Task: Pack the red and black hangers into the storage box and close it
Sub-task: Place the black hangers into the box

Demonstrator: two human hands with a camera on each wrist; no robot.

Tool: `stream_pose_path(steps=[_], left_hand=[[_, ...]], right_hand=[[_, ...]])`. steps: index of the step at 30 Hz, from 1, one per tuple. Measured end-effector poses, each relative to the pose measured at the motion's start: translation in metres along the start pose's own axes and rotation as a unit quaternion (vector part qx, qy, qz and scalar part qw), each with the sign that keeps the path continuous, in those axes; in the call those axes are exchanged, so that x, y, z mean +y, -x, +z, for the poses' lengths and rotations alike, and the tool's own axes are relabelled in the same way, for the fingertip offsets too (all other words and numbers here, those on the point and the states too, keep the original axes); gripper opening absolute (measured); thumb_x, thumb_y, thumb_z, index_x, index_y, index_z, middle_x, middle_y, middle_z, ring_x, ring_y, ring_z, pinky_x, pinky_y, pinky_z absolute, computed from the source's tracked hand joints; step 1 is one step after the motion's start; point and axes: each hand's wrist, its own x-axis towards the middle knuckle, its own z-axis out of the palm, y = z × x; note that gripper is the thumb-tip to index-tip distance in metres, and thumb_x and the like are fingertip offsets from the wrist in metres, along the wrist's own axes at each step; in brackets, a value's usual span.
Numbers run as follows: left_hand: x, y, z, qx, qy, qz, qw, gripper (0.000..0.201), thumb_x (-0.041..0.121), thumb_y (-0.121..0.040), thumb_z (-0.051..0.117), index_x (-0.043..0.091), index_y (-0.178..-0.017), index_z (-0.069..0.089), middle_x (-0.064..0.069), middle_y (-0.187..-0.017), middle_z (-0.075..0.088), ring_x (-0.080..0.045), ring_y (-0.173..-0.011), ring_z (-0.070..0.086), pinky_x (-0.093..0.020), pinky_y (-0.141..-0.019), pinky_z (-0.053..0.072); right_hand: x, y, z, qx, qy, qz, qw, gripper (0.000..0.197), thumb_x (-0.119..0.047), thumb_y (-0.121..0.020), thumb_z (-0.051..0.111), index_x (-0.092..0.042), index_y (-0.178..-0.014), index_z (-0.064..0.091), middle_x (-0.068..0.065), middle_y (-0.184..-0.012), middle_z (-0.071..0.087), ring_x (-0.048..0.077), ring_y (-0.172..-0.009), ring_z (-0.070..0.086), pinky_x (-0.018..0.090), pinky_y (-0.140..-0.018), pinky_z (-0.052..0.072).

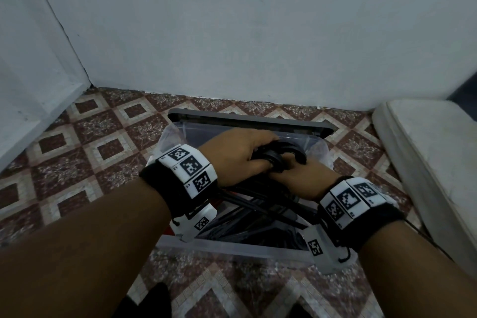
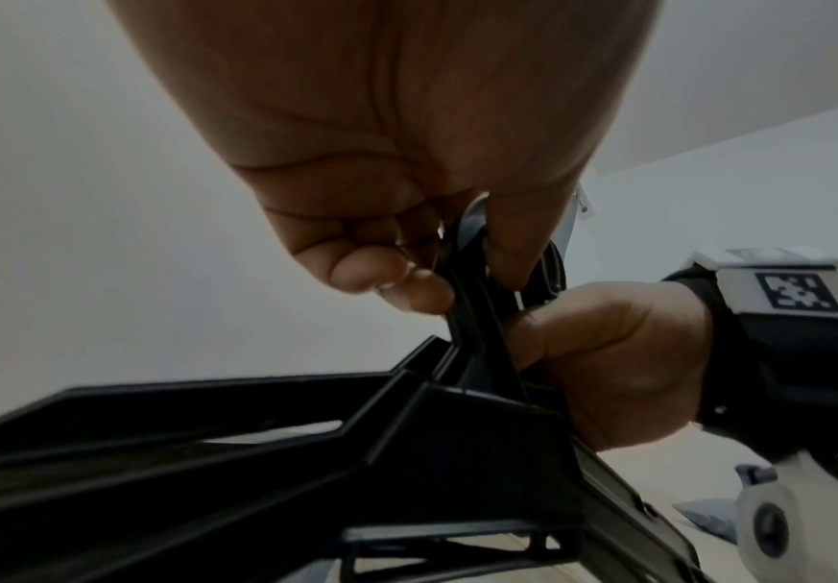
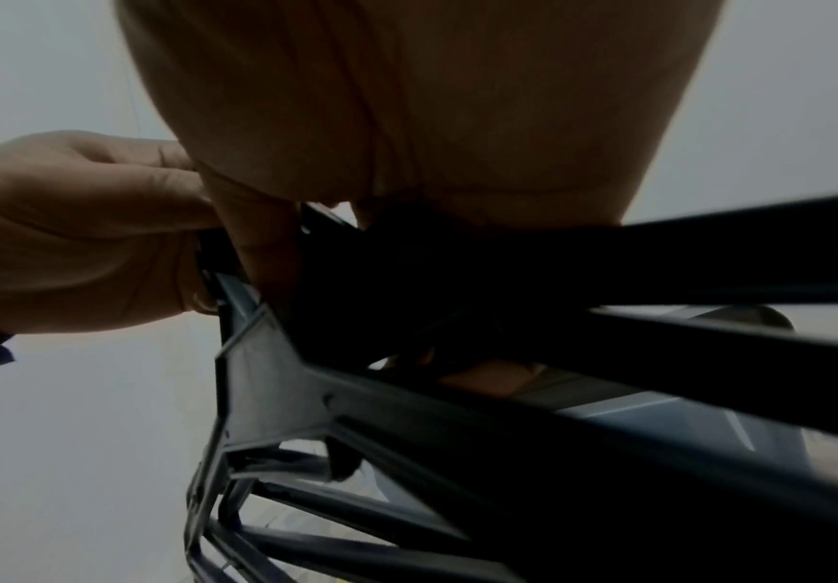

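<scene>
- Over the storage box (image 1: 233,250): left hand (image 1: 232,156) fingers curled tight round black hangers' (image 2: 307,453) hooks.
- Right hand (image 1: 308,181) clenched on the same bundle's necks.

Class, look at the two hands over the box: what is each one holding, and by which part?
Both hold the bunch of black hangers by its top: the left hand grips the hooks, the right hand grips the necks just below them.

Hangers (image 1: 258,210) in box (image 1: 232,249) — lid (image 1: 247,121) behind.
</scene>
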Motion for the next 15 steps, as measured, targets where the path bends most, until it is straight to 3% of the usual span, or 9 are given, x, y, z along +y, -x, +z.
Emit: stream_pose_path(steps=[2, 5, 7, 9, 12, 15], left_hand=[[0.0, -0.001, 0.005, 0.012, -0.006, -0.006, 1.0, 0.02, 0.027, -0.091, 0.062, 0.024, -0.111, 0.061, 0.01, -0.097, 0.066, -0.008, -0.083, 0.058, -0.026, -0.071, 0.046], [-0.003, -0.003, 0.006, 0.033, -0.009, -0.018, 0.999, 0.013, 0.028, -0.094, 0.059, 0.024, -0.106, 0.061, 0.01, -0.09, 0.064, -0.009, -0.078, 0.058, -0.028, -0.067, 0.045], [-0.007, -0.003, 0.004, 0.04, -0.009, -0.033, 0.999, 0.013, 0.028, -0.094, 0.058, 0.026, -0.106, 0.06, 0.012, -0.089, 0.063, -0.008, -0.076, 0.058, -0.027, -0.066, 0.046], [-0.011, -0.003, 0.001, 0.043, -0.007, -0.052, 0.998, 0.013, 0.028, -0.094, 0.057, 0.026, -0.107, 0.061, 0.01, -0.09, 0.065, -0.01, -0.078, 0.06, -0.031, -0.068, 0.049], [-0.016, -0.001, -0.001, 0.052, -0.005, -0.074, 0.996, 0.014, 0.03, -0.096, 0.056, 0.025, -0.107, 0.063, 0.008, -0.089, 0.067, -0.011, -0.078, 0.062, -0.032, -0.068, 0.05], [-0.016, -0.002, 0.001, 0.057, -0.006, -0.08, 0.995, 0.012, 0.032, -0.095, 0.057, 0.025, -0.103, 0.063, 0.008, -0.087, 0.067, -0.011, -0.077, 0.062, -0.032, -0.067, 0.05]], right_hand=[[-0.004, 0.0, 0.0, 0.008, 0.025, -0.031, 0.999, 0.014, -0.026, -0.098, 0.055, -0.017, -0.106, 0.063, 0.006, -0.099, 0.064, 0.023, -0.097, 0.061, 0.036, -0.084, 0.049], [-0.004, 0.0, -0.005, 0.045, 0.006, -0.066, 0.997, 0.009, -0.031, -0.094, 0.061, -0.022, -0.091, 0.061, 0.001, -0.084, 0.064, 0.017, -0.08, 0.061, 0.033, -0.072, 0.05], [0.002, 0.0, -0.009, 0.076, -0.031, -0.078, 0.994, 0.011, -0.035, -0.087, 0.071, -0.029, -0.093, 0.064, -0.011, -0.081, 0.066, 0.003, -0.074, 0.062, 0.021, -0.064, 0.048], [0.006, 0.002, -0.013, 0.105, -0.114, -0.093, 0.983, 0.026, -0.029, -0.08, 0.08, -0.032, -0.1, 0.065, -0.012, -0.087, 0.07, -0.002, -0.078, 0.065, 0.017, -0.072, 0.051], [0.007, 0.005, -0.02, 0.13, -0.224, -0.136, 0.956, 0.035, -0.01, -0.082, 0.077, -0.028, -0.11, 0.064, -0.006, -0.098, 0.072, 0.009, -0.088, 0.07, 0.027, -0.08, 0.056], [0.0, 0.007, -0.021, 0.157, -0.221, -0.17, 0.948, 0.032, -0.008, -0.089, 0.065, -0.03, -0.112, 0.065, -0.007, -0.102, 0.073, 0.01, -0.095, 0.07, 0.024, -0.082, 0.056]])
